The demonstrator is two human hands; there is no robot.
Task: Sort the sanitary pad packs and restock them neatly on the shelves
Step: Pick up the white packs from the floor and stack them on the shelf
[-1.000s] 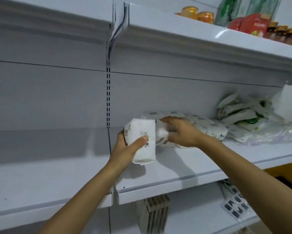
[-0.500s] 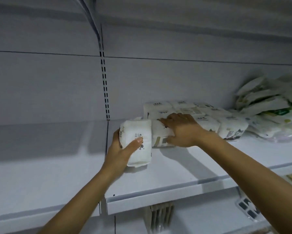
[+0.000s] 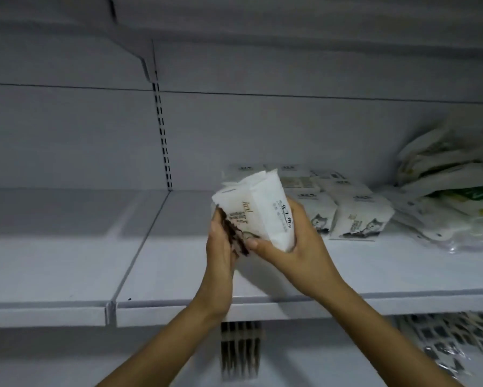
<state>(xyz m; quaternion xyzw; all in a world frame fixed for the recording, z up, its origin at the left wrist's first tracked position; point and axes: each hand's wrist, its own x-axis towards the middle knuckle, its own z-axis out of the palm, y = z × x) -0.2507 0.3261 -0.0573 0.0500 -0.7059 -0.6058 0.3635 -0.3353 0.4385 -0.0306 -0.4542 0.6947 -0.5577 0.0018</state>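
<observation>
Both hands are close together, and both hold one white sanitary pad pack (image 3: 262,208). The left hand (image 3: 220,247) curls round the pack's lower left edge, where there is a dark brown print. The right hand (image 3: 299,247) grips the other side, with its thumb across the front and its fingers tucked behind. The pack is tilted, not flat. It is held up over the white shelf (image 3: 179,261), and its shadow falls on the shelf just under the hands.

Just behind the hands and off to the right stands a row of packs (image 3: 354,216). They are white like the one being held and sit side by side on the same shelf. Some show a small grey picture on the front. The one nearest the right hand is partly hidden by it.

Farther right, well away from the right hand, lies a heap of green and white packs (image 3: 444,191). They are thin and piled every which way.

Up and to the left of the hands, a slotted post (image 3: 162,135) runs down the grey back wall.

Below the hands, under the shelf, a brown striped thing (image 3: 240,350) shows, too blurry to name. Below the right arm lie packets with dark squares (image 3: 444,339), also blurry.
</observation>
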